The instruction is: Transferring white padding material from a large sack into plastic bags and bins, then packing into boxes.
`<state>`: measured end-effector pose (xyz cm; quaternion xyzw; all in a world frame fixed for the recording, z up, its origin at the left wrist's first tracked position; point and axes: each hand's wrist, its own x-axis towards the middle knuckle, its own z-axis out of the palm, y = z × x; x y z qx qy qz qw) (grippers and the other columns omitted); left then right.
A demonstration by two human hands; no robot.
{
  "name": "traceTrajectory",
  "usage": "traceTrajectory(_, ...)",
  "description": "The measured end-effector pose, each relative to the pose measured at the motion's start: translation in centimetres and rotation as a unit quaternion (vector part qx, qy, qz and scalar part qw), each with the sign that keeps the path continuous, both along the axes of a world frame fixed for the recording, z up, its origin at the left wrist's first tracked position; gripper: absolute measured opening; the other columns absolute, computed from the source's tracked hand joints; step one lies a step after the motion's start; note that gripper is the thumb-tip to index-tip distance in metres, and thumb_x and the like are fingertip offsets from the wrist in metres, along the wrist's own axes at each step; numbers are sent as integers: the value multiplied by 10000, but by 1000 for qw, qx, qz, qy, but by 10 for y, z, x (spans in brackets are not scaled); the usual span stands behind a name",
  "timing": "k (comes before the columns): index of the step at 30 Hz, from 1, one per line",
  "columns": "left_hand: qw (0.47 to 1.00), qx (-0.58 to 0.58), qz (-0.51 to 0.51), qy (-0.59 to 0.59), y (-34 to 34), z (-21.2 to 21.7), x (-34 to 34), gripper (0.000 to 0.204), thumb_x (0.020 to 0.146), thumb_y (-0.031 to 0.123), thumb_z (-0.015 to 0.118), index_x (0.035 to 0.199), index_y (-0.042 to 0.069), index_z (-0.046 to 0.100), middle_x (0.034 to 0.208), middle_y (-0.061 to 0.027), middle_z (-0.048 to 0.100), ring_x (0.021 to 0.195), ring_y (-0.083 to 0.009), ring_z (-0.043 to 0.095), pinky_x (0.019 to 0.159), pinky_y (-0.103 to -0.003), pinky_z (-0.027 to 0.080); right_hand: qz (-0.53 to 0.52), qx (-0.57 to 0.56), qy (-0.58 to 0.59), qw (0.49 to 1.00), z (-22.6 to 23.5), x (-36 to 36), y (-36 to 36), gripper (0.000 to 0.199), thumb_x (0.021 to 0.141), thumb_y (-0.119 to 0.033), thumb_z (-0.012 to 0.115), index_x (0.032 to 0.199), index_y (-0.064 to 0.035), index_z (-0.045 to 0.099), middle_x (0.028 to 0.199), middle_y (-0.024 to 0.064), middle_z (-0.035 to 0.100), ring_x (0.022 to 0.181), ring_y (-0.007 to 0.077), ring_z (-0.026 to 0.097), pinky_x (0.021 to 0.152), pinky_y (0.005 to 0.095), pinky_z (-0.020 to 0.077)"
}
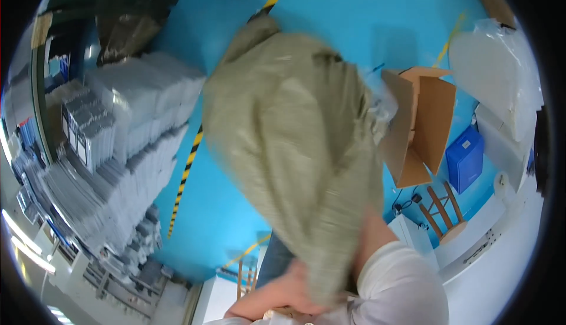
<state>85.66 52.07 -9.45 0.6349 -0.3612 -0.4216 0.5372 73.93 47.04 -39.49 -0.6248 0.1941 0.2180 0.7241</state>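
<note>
A large olive-green woven sack point(283, 124) hangs in front of me, bulging and creased, slightly smeared by motion. Its narrow lower end comes close to my body. There my left hand point(299, 284) grips the gathered material, some fingers hidden by the cloth. From the lower right my right forearm reaches up along the sack's right side; the hand itself is out of sight behind the fabric. What the sack contains cannot be seen.
Tall stacks of white and grey sheets point(141, 101) stand on the left. To the right are an open cardboard box point(433, 121), a blue case point(466, 159), a wooden stool point(451, 228) and clear plastic wrap point(501, 77). Black-and-yellow tape point(187, 172) marks the blue floor point(200, 207).
</note>
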Motion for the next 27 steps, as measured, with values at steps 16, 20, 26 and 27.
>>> traceTrajectory(16, 844, 445, -72, -290, 20, -239, 62, 247, 828, 180, 539, 895, -57, 530, 925, -265, 538, 820, -416, 517, 730, -472, 405, -269, -634, 207, 695, -16, -83, -253, 572, 644, -51, 607, 1168, 38, 394, 1196, 209, 422, 1098, 376, 408, 919, 429, 358)
traceTrajectory(20, 862, 443, -60, -239, -2, -259, 23, 282, 826, 211, 545, 888, -63, 526, 913, -278, 529, 843, -436, 514, 735, -477, 402, -204, -515, 428, 714, -93, -199, -296, 612, 721, -200, 655, 1255, -51, 394, 1193, 213, 489, 1106, 349, 475, 928, 423, 395)
traceTrajectory(26, 829, 485, -112, -256, 14, -255, 54, 343, 831, 260, 566, 831, -81, 524, 783, -290, 545, 751, -458, 525, 648, -461, 410, -238, -490, 351, 762, -79, -183, -269, 141, 820, -153, 536, 915, -56, 571, 784, 191, 626, 755, 368, 607, 654, 463, 487)
traceTrajectory(27, 829, 476, -127, -265, 9, -257, 54, 343, 831, 260, 566, 831, -81, 524, 783, -290, 545, 751, -458, 525, 648, -461, 410, -270, -498, 333, 754, -57, -192, -264, 127, 819, -170, 546, 886, -63, 564, 738, 180, 616, 709, 360, 604, 612, 457, 479)
